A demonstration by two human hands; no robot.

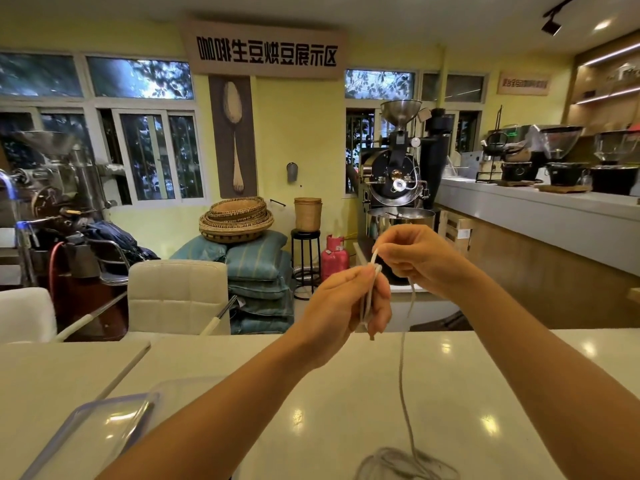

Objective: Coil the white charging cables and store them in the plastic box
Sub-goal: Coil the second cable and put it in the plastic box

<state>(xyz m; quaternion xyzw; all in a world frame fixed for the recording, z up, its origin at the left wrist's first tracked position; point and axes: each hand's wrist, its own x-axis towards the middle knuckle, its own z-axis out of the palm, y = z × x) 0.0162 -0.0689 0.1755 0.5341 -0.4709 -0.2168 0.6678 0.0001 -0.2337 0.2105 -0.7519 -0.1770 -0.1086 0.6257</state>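
your left hand (346,299) pinches the loops (371,294), your right hand (419,258) the white cable (401,368), raised so slack hangs free.

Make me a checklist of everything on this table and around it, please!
Surface: pale glossy table, lamp reflections.
Job's things: clear plastic box at near left, contents unclear; white cable in both hands.
Clutter: nothing seen.
Grippers: left hand grips cable loops; right hand pinches the cable above them.
Cables: white cable hangs from the hands to a blurred heap on the table.
Surroundings: coffee roaster, white chair, woven baskets, pink gas cylinder.
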